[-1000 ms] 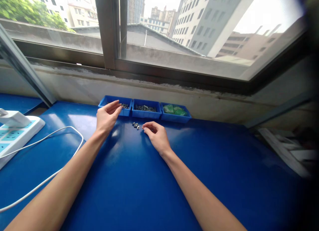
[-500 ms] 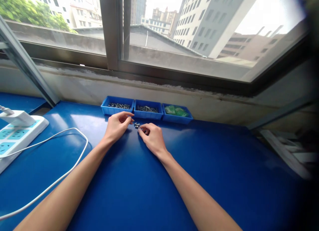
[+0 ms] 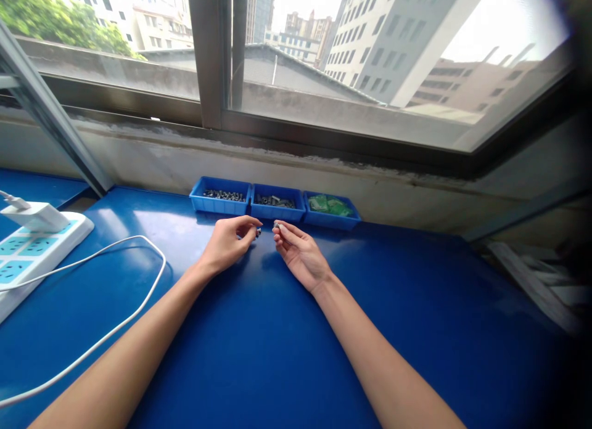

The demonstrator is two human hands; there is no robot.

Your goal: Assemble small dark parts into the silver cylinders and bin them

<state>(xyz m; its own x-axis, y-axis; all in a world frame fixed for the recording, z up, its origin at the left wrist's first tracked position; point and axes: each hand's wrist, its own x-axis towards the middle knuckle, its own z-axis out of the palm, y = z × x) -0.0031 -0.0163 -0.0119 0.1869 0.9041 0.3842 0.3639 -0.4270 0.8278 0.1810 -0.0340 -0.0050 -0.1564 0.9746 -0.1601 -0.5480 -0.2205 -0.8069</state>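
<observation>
My right hand (image 3: 301,254) is raised a little over the blue table, palm turned partly up. Thumb and fingertips pinch a small silver metal fastener (image 3: 277,225); whether it is a nut or a screw cannot be made out. To its left, my left hand (image 3: 230,241) rests low with curved fingers, a gap between thumb and index finger. Small metal fasteners (image 3: 258,233) show just beside its thumb tip, partly hidden by the hand. Behind the hands stand a blue bin with metal nuts (image 3: 224,196) and a blue bin with small metal parts, apparently screws (image 3: 275,201).
A third blue bin (image 3: 332,219) holds green packets (image 3: 329,204). At the left lie a white power strip (image 3: 69,238) with a plugged-in charger (image 3: 37,217) and a looping white cable (image 3: 163,262). The wall and window frame (image 3: 324,139) bound the table's back.
My right hand has lifted, moved right and turned its palm up, a metal fastener now visible in its fingertips. My left hand has shifted right, partly covering the small parts.
</observation>
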